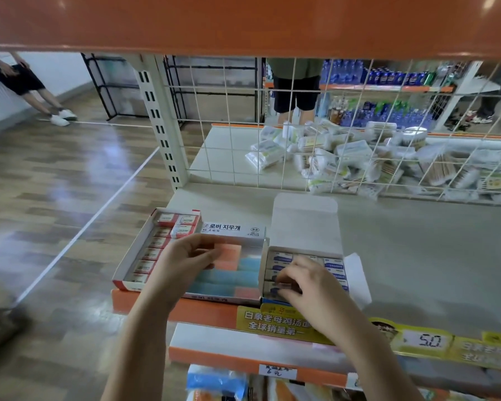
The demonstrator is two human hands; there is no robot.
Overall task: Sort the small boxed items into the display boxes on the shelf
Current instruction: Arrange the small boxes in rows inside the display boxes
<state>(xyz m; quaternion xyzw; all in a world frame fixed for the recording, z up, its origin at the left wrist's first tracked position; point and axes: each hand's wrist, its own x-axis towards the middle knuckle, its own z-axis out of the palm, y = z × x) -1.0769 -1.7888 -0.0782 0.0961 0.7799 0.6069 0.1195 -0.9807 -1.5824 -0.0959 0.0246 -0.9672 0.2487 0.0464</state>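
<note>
Left hand: the left hand reached over the middle display box, fingers curled, pinching a small orange block at its left end.
Right hand: the right hand lay in the right display box, fingers bent down onto the small items in its near rows; whether it pinched one I could not tell.
Left display box: a long red-and-white cardboard tray sat at the shelf's left front corner, filled with a row of small red-and-white boxed items, a few more stacked at its far end.
Middle display box: a white cardboard box with black Korean lettering on its raised lid held orange and blue blocks side by side.
Right display box: a white cardboard box with an upright flap lid held small white boxed items with blue print, packed in rows.
Shelf: the pale grey shelf board with an orange front edge carried all three boxes touching one another.
Behind: a white wire grid backed the shelf; beyond it lay a heap of clear-wrapped packets.
Front edge: yellow price labels hung below the right hand.
</note>
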